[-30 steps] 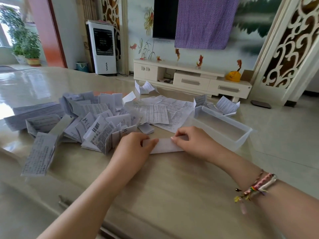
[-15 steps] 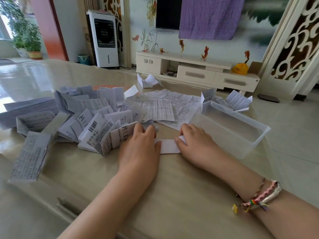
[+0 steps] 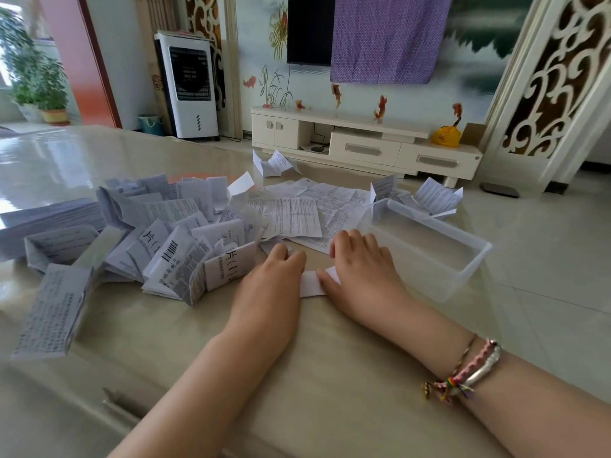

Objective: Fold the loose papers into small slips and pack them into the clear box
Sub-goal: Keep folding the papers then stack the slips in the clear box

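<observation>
Both hands lay palm-down on the table point(image 3: 330, 375), the left hand point(image 3: 274, 285) and the right hand point(image 3: 360, 269) each pressing with flat, straight fingers on either end of a white paper slip point(image 3: 310, 283), of which only a short middle stretch showed between them. The clear box point(image 3: 463, 269) stood open-topped just to the right of the right hand, apparently holding nothing, while a heap of folded papers point(image 3: 158, 246) lay to the left and flat, unfolded sheets point(image 3: 307, 213) lay beyond the fingers
</observation>
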### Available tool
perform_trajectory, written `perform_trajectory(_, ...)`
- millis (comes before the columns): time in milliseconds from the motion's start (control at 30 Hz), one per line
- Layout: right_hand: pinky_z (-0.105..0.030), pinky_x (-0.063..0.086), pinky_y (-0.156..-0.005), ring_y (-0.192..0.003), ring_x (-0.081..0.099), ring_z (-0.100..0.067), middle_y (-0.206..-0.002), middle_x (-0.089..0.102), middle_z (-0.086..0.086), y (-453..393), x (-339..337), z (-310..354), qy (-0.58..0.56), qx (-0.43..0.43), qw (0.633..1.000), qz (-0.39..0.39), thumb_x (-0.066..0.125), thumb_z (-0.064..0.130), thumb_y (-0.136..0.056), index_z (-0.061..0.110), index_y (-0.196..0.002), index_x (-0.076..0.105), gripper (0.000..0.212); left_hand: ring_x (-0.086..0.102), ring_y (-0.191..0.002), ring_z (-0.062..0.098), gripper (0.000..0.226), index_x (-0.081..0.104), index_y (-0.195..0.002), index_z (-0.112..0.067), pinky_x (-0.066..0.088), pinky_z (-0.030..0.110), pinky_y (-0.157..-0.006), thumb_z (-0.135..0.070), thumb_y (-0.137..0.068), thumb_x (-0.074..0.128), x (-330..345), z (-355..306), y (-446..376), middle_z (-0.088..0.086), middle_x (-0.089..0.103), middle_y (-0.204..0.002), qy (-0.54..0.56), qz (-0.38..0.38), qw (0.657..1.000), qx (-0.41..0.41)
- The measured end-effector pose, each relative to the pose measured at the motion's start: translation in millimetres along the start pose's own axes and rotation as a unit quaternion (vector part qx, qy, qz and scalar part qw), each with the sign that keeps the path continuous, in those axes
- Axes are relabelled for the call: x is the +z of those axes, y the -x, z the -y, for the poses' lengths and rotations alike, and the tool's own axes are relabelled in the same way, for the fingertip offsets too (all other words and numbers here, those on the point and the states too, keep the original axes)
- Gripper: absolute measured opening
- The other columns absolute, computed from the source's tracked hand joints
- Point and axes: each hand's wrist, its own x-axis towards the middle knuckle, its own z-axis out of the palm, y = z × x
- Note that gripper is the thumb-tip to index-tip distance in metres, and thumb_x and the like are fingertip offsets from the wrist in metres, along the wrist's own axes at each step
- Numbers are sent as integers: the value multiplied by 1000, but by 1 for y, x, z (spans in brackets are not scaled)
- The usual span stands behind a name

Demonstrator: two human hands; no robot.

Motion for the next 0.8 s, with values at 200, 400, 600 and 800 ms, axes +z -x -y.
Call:
perform_trajectory(200,-40,29,-98,-114,33,-28,-121,35,-7,14,-1,10,-36,-44,998,-39,53,46,-87,10,-114,37,48,54,-91,25,13,49,-97,-17,43,36,-73,-29,-95,48,2,6,-1,-2,48,-102,49,19,999,8)
perform_trajectory(400,-29,29,-87,-108,34,-22,-104,24,1,24,-11,-14,-83,23,996,12,47,19,-88,18,-98,25,25,43,-108,27,17,45,-111,-21,40,37,-89,-33,-100,39,5,7,6,0,42,-119,-6,47,999,-5)
perform_trajectory(600,-30,33,-84,-104,36,-21,-105,29,0,28,-15,-19,-87,37,995,39,41,4,-83,16,-99,29,23,34,-103,24,44,44,-127,-32,30,33,-88,-7,-91,36,0,11,14,-5,36,-123,-18,61,998,-12)
perform_trajectory(800,-31,34,-81,-104,35,-23,-107,29,-2,26,-16,-18,-92,43,993,56,40,-3,-74,16,-98,29,33,32,-107,22,60,44,-137,-44,27,30,-92,-7,-90,37,-1,18,18,-11,36,-120,1,47,999,-8)
